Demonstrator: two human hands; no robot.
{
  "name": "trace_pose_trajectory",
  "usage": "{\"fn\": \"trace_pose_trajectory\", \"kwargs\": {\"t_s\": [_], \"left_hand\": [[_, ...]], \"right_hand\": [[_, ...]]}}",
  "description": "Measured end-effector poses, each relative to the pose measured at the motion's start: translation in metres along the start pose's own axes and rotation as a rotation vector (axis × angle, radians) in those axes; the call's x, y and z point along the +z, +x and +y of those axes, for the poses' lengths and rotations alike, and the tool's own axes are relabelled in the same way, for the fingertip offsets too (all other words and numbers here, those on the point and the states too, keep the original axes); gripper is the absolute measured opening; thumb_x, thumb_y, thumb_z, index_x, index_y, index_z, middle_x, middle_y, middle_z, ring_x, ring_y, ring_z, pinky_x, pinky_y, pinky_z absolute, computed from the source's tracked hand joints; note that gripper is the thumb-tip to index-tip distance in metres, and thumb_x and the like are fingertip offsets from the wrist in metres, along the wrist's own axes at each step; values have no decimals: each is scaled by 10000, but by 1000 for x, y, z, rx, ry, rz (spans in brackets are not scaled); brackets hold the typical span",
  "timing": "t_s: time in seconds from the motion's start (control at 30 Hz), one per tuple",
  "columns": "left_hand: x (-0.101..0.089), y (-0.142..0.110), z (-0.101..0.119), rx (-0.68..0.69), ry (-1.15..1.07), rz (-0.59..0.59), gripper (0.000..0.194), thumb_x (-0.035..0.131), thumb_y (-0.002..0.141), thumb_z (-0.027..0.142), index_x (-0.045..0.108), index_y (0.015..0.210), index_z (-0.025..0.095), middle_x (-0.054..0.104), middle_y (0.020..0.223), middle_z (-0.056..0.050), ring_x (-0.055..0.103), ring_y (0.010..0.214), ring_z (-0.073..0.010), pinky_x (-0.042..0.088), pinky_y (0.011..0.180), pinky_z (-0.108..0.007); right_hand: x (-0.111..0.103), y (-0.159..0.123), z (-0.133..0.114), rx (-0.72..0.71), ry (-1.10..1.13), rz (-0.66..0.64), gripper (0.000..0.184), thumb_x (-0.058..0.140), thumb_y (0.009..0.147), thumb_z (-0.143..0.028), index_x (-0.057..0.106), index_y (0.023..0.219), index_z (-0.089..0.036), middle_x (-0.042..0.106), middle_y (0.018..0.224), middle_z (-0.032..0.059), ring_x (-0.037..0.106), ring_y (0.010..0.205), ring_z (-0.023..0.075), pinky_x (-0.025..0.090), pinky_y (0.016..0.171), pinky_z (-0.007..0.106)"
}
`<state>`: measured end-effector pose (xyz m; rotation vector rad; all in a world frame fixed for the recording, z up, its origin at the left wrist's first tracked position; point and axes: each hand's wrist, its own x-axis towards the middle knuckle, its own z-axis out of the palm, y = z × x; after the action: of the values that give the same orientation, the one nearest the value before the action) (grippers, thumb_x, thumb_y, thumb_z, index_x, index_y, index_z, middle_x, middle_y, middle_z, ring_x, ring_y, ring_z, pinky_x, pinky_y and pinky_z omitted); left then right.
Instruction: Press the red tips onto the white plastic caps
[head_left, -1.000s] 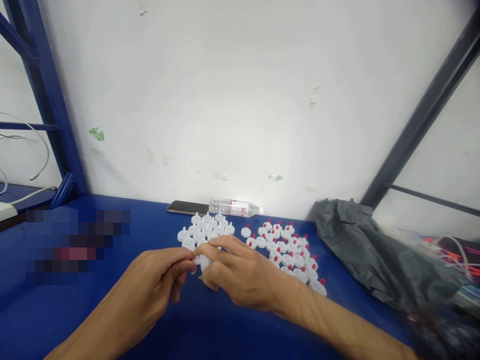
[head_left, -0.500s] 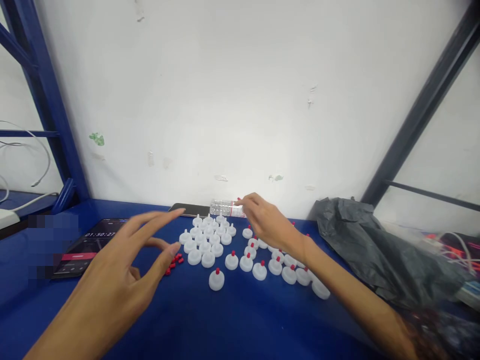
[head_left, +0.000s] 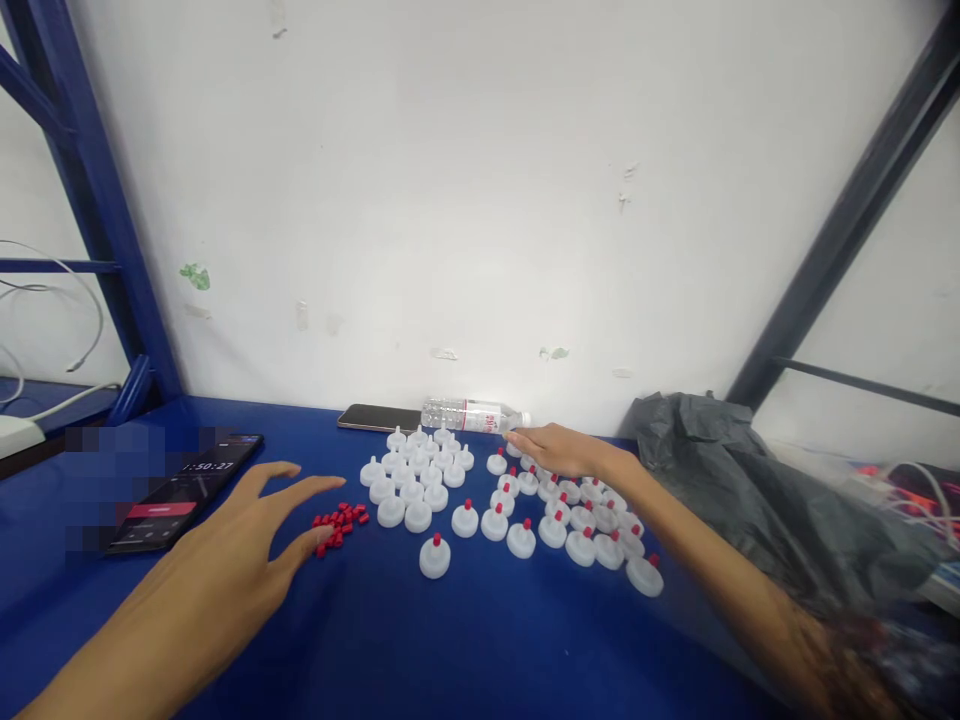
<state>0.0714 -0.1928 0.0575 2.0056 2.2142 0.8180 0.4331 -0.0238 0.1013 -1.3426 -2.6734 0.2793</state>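
Observation:
My left hand (head_left: 232, 540) is open beside a small pile of red tip caps (head_left: 341, 525), thumb and fingers spread, the thumb's end at the pile's left edge. My right hand (head_left: 559, 450) reaches in low over the back of a group of white nozzle lids with red tips (head_left: 553, 530). Its fingers are stretched out to the left, over a lid partly hidden beneath them. A cluster of white nozzle lids with bare tips (head_left: 412, 475) stands left of that group. One red-tipped lid (head_left: 434, 558) sits apart in front.
A plastic bottle (head_left: 480, 415) and a dark phone (head_left: 379, 417) lie along the wall. Another phone (head_left: 187, 490), showing a timer, lies left. At the right is a dark plastic bag (head_left: 735, 490), with cables behind it. Blue frame posts stand on both sides.
My right hand has moved down and right, from in front of the bottle to the back of the red-tipped lids. My left hand has lowered and shifted slightly left, uncovering more red caps.

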Motion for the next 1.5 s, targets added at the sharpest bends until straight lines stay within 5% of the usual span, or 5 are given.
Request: {"fn": "trace_pose_trajectory", "kwargs": {"t_s": [0.23, 0.6, 0.87, 1.23, 1.5], "left_hand": [[6, 1, 2, -47, 199, -214, 382, 414, 869, 438, 708, 1093, 345, 721, 1069, -66, 690, 1007, -325, 500, 921, -494], [2, 4, 12, -187, 346, -343, 113, 557, 930, 314, 654, 984, 336, 754, 994, -13, 710, 921, -306, 439, 715, -377], [14, 2, 3, -91, 264, -256, 200, 472, 919, 298, 672, 923, 300, 758, 930, -77, 700, 846, -353, 389, 665, -392], [2, 0, 25, -115, 262, -170, 186, 405, 915, 300, 555, 804, 290, 723, 799, -11, 672, 703, -295, 350, 609, -350], [-8, 4, 42, -49, -258, -150, 312, 556, 849, 547, 711, 913, 284, 752, 757, 27, 663, 598, -219, 446, 595, -323]], "right_hand": [[6, 5, -26, -77, -87, 214, 515, 247, 1088, -526, 517, 1467, -305, 657, 1162, 137, 670, 941, 273, 509, 918, 464], [37, 4, -47, -317, -105, 65, 529, 279, 1098, -476, 516, 1498, -223, 529, 1534, 154, 458, 1430, 340, 363, 1169, 583], [43, 5, -42, -371, -119, 70, 466, 330, 1105, -400, 588, 1424, -179, 599, 1477, 141, 527, 1389, 319, 393, 1168, 532], [30, 1, -59, -452, -128, 418, 224, 509, 1063, -322, 592, 1224, -189, 679, 1215, 113, 659, 1061, 256, 524, 931, 434], [32, -16, -99, -731, -176, 399, 181, 504, 1046, -210, 558, 1218, -206, 695, 1189, 99, 645, 1071, 226, 524, 939, 395]]}}
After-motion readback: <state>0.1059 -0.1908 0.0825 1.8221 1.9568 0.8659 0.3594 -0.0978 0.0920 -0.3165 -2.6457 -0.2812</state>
